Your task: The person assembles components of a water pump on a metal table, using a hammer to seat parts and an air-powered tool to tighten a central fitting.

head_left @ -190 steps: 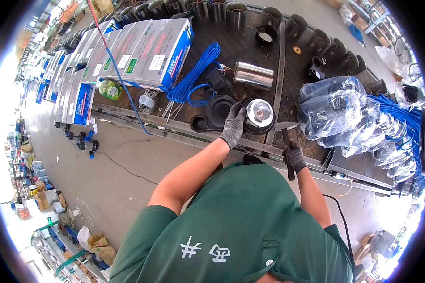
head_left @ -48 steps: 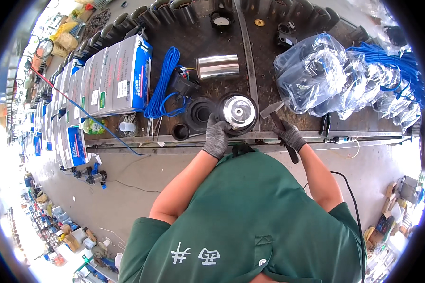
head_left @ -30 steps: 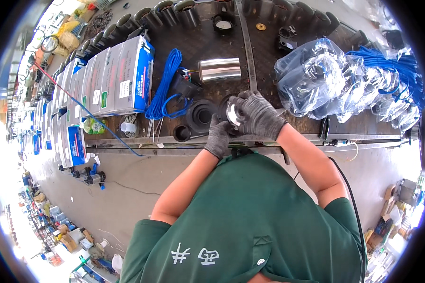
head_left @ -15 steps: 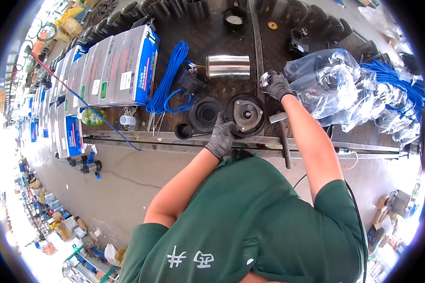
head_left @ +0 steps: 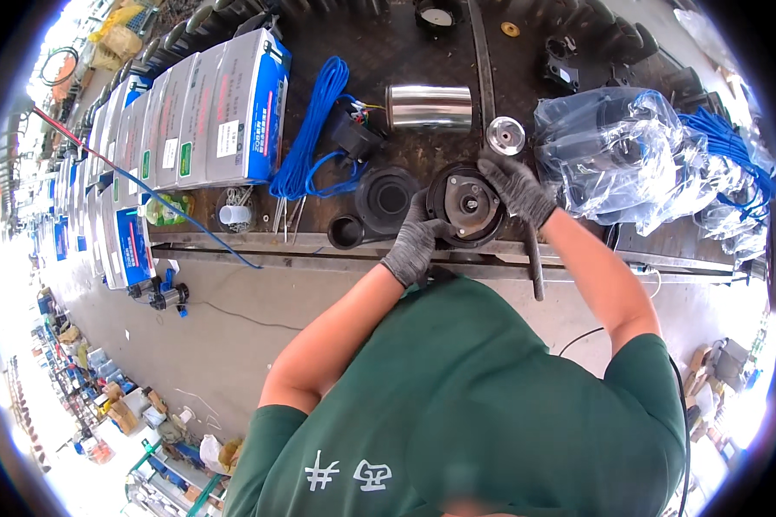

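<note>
My hands, both in grey knit gloves, are at a round black housing (head_left: 440, 200) near the table's front edge. Inside it sits a grey metal plate (head_left: 483, 211) with a hub in its middle. My left hand (head_left: 417, 243) grips the housing's left rim, thumb toward the plate. From the upper right my right hand (head_left: 519, 191) closes its fingers on the opposite rim. Just beyond those fingers lies a shiny round metal part (head_left: 504, 135) with a hole at its centre. Left of my left hand are a black ring-shaped part (head_left: 372, 200) and a small black cup (head_left: 345, 232).
A shiny metal cylinder (head_left: 429, 109) lies farther back. Blue coiled cable (head_left: 306, 146) and grey-and-blue boxes (head_left: 254, 112) stand left. Plastic-wrapped parts (head_left: 612, 155) crowd the right. A dark rod (head_left: 535, 271) overhangs the front edge beside a metal bar (head_left: 483, 60).
My right hand has let go of the shiny round metal part and come down and toward me onto the housing's rim. My left hand stays at the housing. The view has shifted slightly.
</note>
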`<control>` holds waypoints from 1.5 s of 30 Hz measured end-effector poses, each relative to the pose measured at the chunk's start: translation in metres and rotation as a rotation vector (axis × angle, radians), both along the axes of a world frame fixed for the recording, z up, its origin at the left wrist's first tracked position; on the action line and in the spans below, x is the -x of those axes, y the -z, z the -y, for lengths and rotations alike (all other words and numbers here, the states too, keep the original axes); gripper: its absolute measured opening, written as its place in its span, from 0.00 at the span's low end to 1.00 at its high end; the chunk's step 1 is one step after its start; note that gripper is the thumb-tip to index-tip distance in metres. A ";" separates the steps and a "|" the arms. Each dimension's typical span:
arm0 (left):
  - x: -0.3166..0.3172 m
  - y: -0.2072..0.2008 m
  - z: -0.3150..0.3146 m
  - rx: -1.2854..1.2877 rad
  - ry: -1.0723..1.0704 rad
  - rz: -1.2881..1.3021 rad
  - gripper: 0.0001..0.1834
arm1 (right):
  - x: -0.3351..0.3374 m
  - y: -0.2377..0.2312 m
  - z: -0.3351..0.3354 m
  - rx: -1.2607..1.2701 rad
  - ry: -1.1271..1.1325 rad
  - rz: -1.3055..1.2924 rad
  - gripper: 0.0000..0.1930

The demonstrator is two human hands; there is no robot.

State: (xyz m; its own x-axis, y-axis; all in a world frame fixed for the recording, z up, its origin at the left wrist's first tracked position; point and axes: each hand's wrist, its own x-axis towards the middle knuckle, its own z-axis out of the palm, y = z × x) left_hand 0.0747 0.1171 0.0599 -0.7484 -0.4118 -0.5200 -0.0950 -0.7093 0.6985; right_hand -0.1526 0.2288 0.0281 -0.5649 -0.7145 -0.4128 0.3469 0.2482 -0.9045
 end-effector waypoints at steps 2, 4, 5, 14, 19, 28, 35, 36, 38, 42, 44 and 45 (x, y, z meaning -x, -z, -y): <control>0.002 -0.003 0.009 0.139 -0.015 -0.026 0.37 | -0.010 0.011 -0.004 -0.072 -0.084 -0.096 0.20; -0.009 0.000 0.023 0.358 -0.077 -0.099 0.33 | -0.015 0.015 -0.001 -0.074 -0.063 -0.035 0.20; -0.020 0.004 0.042 0.948 0.021 0.039 0.32 | -0.018 0.010 -0.002 -0.097 -0.079 -0.042 0.20; -0.051 0.024 0.108 1.494 0.432 0.626 0.29 | -0.032 -0.009 0.005 -0.100 -0.009 -0.112 0.18; -0.070 0.004 0.138 1.456 0.578 0.883 0.26 | -0.038 -0.016 0.008 -0.114 0.029 -0.121 0.16; -0.093 0.013 0.155 1.341 0.337 0.686 0.33 | -0.044 -0.032 0.016 -0.177 0.051 -0.240 0.17; -0.059 0.020 0.144 1.168 0.670 0.744 0.30 | -0.039 -0.017 0.007 -0.220 0.030 -0.349 0.18; -0.061 0.023 0.145 1.175 0.662 0.750 0.29 | -0.039 -0.021 0.010 -0.218 0.020 -0.364 0.18; -0.071 0.029 0.148 1.189 0.647 0.761 0.28 | -0.046 -0.027 0.015 -0.227 0.017 -0.373 0.18; -0.124 0.049 0.176 1.185 0.448 0.961 0.28 | -0.037 -0.013 0.004 -0.249 0.169 -0.282 0.18; -0.145 0.042 0.196 1.224 0.474 0.989 0.29 | -0.037 -0.010 0.002 -0.218 0.266 -0.229 0.18; -0.146 0.029 0.203 1.230 0.568 1.003 0.31 | -0.042 -0.016 0.005 -0.225 0.269 -0.265 0.18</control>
State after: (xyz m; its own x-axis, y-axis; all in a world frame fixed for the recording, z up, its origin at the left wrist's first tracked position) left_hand 0.2212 -0.0864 0.0307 -0.5306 -0.7201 -0.4472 -0.8476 0.4492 0.2823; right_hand -0.1109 0.2234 0.0437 -0.8260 -0.4362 -0.3569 0.1893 0.3817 -0.9047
